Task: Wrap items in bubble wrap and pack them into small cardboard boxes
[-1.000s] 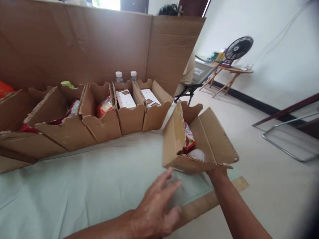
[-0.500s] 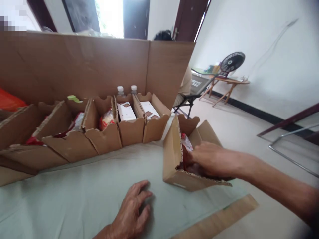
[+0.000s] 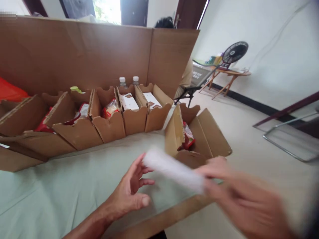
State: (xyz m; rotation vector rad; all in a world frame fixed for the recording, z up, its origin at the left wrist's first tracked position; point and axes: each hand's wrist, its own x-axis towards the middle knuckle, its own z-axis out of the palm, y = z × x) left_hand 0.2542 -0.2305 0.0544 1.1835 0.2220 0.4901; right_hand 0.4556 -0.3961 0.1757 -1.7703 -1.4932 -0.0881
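Observation:
My right hand (image 3: 231,189), smeared by motion, pinches one end of a white elongated packet (image 3: 174,171). Blur hides any print on the packet, so its exact kind cannot be made out. Over the cloth, my left hand (image 3: 132,189) is open, thumb and fingers apart, at the packet's other end; whether the fingertips touch it I cannot tell. Just beyond the packet stands an open cardboard box (image 3: 206,132) with a red and white plastic packet (image 3: 188,136) inside.
A row of cardboard bins (image 3: 107,122) holds red packets and white boxes (image 3: 128,101). Behind rises a tall cardboard panel (image 3: 99,56), with two capped bottles (image 3: 122,81) before it. A pale green cloth (image 3: 82,179) covers the table. Beyond are a person, a chair and a fan (image 3: 234,52).
My right hand has come out of the separate box with the white packet and moved nearer. My left hand has risen from the cloth and turned toward the packet.

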